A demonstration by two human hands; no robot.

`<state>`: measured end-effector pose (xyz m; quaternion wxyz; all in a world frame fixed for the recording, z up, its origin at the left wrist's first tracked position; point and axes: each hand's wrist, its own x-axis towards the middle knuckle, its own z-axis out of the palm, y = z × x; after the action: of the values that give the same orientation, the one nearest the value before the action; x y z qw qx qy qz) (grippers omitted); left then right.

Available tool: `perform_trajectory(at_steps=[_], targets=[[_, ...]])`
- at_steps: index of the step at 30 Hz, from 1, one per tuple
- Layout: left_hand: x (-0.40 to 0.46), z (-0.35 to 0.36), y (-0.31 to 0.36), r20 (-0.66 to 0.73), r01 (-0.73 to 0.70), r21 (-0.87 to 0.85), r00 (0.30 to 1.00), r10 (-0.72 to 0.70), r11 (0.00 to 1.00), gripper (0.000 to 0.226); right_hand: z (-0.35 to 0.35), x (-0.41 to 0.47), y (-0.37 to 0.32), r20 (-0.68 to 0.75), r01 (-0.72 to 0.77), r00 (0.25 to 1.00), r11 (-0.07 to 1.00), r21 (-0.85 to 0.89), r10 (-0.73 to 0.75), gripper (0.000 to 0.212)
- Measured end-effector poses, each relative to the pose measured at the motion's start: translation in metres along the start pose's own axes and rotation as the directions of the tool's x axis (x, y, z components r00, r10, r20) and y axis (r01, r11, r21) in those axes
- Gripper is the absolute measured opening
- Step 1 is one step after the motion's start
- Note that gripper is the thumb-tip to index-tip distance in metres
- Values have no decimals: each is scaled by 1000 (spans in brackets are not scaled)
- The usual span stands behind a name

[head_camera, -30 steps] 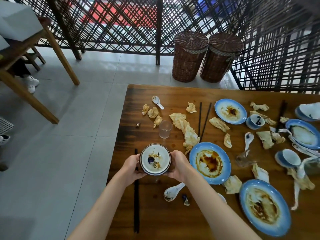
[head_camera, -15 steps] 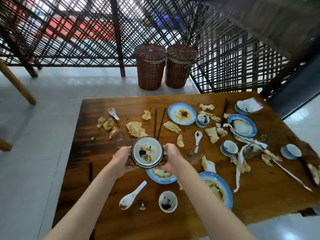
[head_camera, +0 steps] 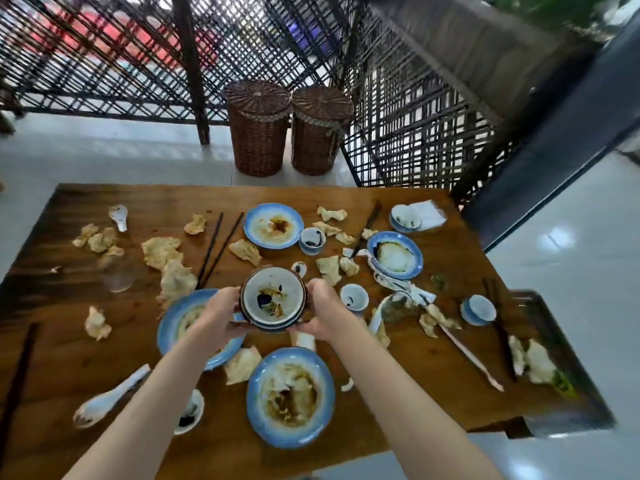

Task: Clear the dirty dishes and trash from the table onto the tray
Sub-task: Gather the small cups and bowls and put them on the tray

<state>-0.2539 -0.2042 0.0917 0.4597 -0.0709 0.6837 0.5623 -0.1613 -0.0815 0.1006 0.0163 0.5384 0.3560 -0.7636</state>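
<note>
Both hands, left hand [head_camera: 221, 315] and right hand [head_camera: 323, 311], cup the stained bowl [head_camera: 273, 299] from opposite sides at centre frame, fingers curled round its wall, likely to keep it level above the littered desk [head_camera: 433, 386]. The dark tray [head_camera: 568, 372] juts past the desk's edge at lower right. Plates, cups and napkins crowd the space between, so the open way looks to be over them.

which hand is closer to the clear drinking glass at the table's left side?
Left. The left hand grips the brown-rimmed bowl on the side toward the clear drinking glass; the right hand holds the bowl's far side, farther from it.
</note>
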Motion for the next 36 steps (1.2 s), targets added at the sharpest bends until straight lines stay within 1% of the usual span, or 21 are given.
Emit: perform_trajectory(at_steps=[2, 5, 8, 12, 16, 18, 20, 22, 26, 29, 31, 34, 36], targets=[[-2, 27, -3, -12, 21, -32, 1000, -21, 999, 22, -26, -1, -8, -1, 1, 1000, 1000, -2, -1, 26], [-4, 58, -8, -43, 59, -54, 997, -61, 997, 24, -57, 1, -16, -2, 9, 1000, 1000, -18, -9, 31], [-6, 86, -9, -7, 49, -29, 999, -49, 998, 25, -85, -5, -24, -11, 38, 999, 999, 21, -38, 30], [-9, 115, -6, 1, 42, -32, 999, -42, 999, 24, -112, -14, -33, -55, 35, 998, 998, 55, -32, 25], [-13, 139, 1, 33, 42, 2, 999, -42, 999, 19, -132, -18, -39, -85, 18, 996, 989, 145, -5, 29], [-14, 151, 4, 54, 46, 4, 997, -46, 999, 20, -142, -17, -43, -78, 30, 997, 982, 187, -16, 33], [-13, 162, 10, 67, 40, 16, 997, -41, 999, 19, -151, -16, -50, -59, 49, 998, 980, 194, -38, 39], [-11, 178, 18, 72, 22, 42, 997, -25, 999, 19, -161, -17, -62, -41, 74, 997, 981, 182, -68, 39], [1, 218, 34, 73, -4, 66, 997, -1, 998, 24, -192, -10, -98, -45, 111, 993, 986, 123, -106, 30], [17, 256, 42, 56, -3, 31, 998, 1, 1000, 26, -222, 6, -130, -9, 140, 990, 989, 38, -140, 29], [30, 282, 47, 42, -22, -3, 999, 22, 1000, 24, -240, 18, -153, 18, 151, 988, 988, 28, -151, 28], [51, 320, 54, 15, -22, -53, 1000, 23, 998, 21, -265, 39, -189, 53, 143, 989, 989, -44, -140, 32], [65, 340, 59, 8, -28, -69, 1000, 29, 997, 24, -278, 52, -210, 56, 152, 987, 985, -86, -148, 35]])
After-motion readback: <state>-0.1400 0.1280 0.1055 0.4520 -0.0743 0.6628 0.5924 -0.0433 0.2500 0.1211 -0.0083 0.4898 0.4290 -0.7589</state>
